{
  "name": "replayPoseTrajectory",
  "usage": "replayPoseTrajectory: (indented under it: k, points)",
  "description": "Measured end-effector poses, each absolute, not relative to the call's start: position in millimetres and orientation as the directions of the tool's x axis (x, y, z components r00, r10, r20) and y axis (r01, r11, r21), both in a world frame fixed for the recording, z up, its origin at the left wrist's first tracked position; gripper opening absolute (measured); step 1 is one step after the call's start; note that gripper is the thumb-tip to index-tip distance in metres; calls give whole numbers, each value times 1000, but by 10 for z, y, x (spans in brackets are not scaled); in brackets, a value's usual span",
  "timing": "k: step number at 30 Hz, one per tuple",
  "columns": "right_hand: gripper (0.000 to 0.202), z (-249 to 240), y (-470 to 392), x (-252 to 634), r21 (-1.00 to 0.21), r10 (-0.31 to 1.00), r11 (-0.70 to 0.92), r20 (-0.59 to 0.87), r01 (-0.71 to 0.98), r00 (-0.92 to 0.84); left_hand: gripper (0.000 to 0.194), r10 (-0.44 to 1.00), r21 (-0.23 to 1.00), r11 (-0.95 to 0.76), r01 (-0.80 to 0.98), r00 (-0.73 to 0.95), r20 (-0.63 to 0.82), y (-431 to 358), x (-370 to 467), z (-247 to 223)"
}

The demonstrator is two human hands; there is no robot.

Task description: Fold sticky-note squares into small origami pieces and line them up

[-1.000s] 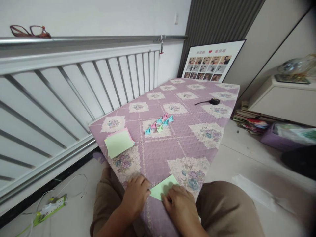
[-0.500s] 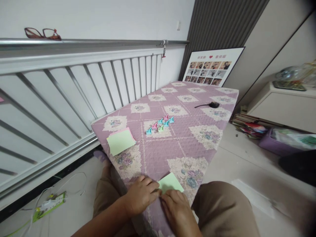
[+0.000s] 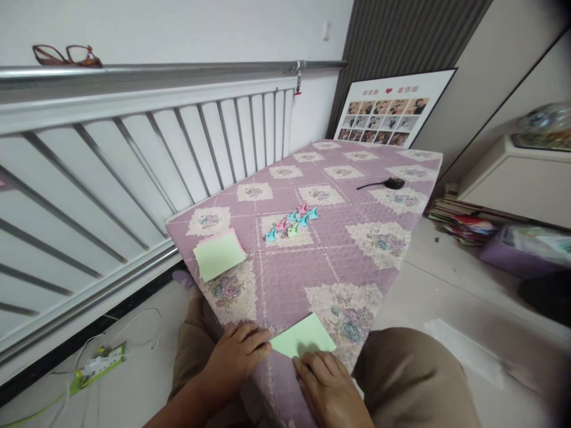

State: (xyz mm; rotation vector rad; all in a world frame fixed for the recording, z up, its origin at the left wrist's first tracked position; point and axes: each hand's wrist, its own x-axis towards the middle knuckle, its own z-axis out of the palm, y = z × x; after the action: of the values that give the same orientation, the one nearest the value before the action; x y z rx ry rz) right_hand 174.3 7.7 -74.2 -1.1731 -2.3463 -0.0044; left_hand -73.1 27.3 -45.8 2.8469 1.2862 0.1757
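Purple quilted table (image 3: 357, 261) beside a railing. Left hand (image 3: 234, 359) and right hand (image 3: 328, 383) lie apart, flat, fingers pressing a green paper (image 3: 303, 343) between them. Paper stack (image 3: 218, 254) and small folded pieces (image 3: 292, 223) sit beyond the hands.

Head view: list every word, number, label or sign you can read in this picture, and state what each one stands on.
No text can be read for certain.
The white photo poster board leaning on the wall has a red heading with a heart between two word groups: too small and blurred to read.
The green-and-white power strip on the floor: any markings are blurred.
The light green paper sheet at the hands and the green and pink paper pile on the purple quilted cloth: blank.
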Motion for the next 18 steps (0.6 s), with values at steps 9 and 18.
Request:
replayPoseTrajectory:
  k: [9,18]
  points:
    - [29,-704,59,2027,-164,672,698,486,697,-559,28,799,92,-601,794,594,98,218,-716,-506]
    - [9,-403,181,1830,-380,886,463,213,801,-411,15,853,187,-522,832,517,77,290,-185,-281]
